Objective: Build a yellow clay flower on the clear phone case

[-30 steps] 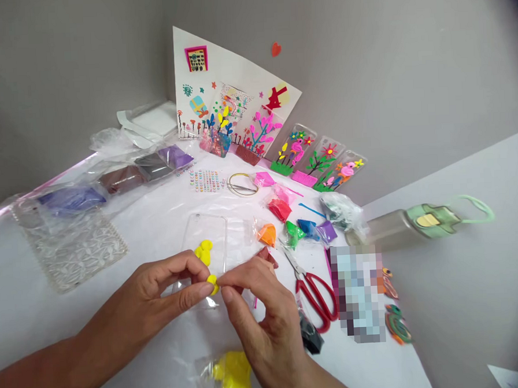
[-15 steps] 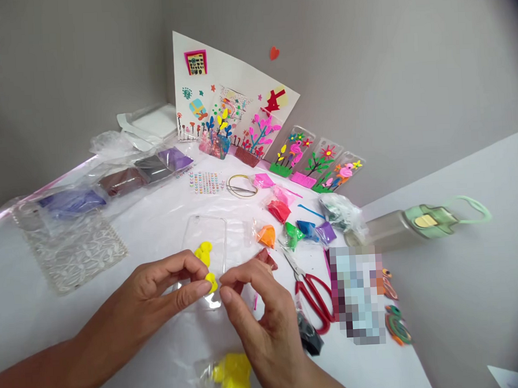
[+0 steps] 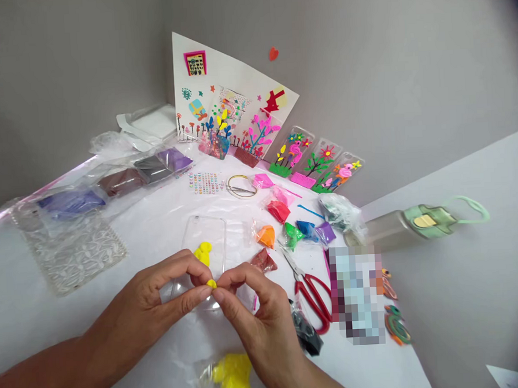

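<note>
Between the fingertips of both hands is a small piece of yellow clay [image 3: 211, 284]. My left hand [image 3: 172, 288] pinches it from the left, thumb below and index finger above. From the other side my right hand [image 3: 251, 304] pinches the same piece, its thumb and index finger closed on it. Under the hands lies a clear phone case [image 3: 213, 234], partly hidden by them. A yellow clay shape [image 3: 203, 254] of rounded lumps sits on the case. Nearer me, an opened bag of yellow clay [image 3: 236, 377] lies left of my right forearm.
Red-handled scissors [image 3: 313, 304] lie right of my hands, beside a black clay packet [image 3: 307, 333]. Several coloured clay packets [image 3: 278, 211] are spread behind. Decorated phone cases [image 3: 291, 152] lean at the wall. A bottle [image 3: 391, 229] stands right, a textured sheet [image 3: 79, 250] left.
My right hand has moved left, and its thumb and index finger have closed on the yellow clay piece that my left hand holds. The case and its yellow shape have stayed put.
</note>
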`<state>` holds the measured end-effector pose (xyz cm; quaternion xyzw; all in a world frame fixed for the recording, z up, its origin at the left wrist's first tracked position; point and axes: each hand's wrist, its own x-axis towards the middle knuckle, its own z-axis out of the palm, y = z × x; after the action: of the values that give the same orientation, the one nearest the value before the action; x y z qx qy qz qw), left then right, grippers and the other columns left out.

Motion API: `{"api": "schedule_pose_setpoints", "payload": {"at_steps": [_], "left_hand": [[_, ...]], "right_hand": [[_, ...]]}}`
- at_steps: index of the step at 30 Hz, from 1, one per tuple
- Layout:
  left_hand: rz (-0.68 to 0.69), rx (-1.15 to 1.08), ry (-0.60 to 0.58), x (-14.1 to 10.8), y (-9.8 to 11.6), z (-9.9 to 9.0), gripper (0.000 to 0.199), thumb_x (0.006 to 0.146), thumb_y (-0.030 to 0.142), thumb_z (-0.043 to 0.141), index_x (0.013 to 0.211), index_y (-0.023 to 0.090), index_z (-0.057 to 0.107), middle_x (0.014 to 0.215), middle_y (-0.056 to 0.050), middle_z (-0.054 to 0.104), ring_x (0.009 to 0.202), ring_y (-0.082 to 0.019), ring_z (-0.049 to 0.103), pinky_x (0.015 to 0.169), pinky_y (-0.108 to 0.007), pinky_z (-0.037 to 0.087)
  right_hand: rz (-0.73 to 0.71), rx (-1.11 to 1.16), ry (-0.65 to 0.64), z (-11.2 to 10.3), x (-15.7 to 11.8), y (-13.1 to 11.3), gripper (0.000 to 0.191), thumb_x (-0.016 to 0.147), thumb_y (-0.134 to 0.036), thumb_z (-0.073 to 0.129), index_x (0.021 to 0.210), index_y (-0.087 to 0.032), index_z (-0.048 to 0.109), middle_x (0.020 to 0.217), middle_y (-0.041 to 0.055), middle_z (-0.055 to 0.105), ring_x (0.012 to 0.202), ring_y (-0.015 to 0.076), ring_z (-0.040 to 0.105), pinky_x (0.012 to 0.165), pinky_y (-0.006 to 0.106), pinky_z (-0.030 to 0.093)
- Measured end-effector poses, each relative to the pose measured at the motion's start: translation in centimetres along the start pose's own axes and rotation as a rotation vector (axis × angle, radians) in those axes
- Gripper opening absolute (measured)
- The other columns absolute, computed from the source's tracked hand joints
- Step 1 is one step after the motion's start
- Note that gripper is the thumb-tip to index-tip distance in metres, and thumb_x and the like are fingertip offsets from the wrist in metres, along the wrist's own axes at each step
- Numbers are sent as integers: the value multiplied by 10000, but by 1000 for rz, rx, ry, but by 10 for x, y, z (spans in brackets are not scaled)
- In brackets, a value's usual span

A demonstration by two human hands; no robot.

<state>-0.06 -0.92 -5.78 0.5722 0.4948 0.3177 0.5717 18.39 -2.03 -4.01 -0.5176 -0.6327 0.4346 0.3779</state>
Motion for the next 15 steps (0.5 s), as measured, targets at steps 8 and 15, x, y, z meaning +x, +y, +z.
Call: {"api": "schedule_pose_setpoints", "payload": {"at_steps": [8,15], "left_hand": [[4,1,3,0,-1,-2,213,921,473,602,838,295,685,855,42,679,890,-198,625,844,-264,433],[-39,-18,-2,0,-3,-2,229,902,520,621,902,305,698,914,33,705,962,-223,641,863,-275,457]], "right_hand": [[16,18,6,2,-1,2,61,890,-228,697,835,-205,710,786,8,708,785,176,636,738,305,482],[7,105,45,4,0,2,44,854,-170,714,871,-209,705,787,-5,704,762,150,658,732,264,527]]}}
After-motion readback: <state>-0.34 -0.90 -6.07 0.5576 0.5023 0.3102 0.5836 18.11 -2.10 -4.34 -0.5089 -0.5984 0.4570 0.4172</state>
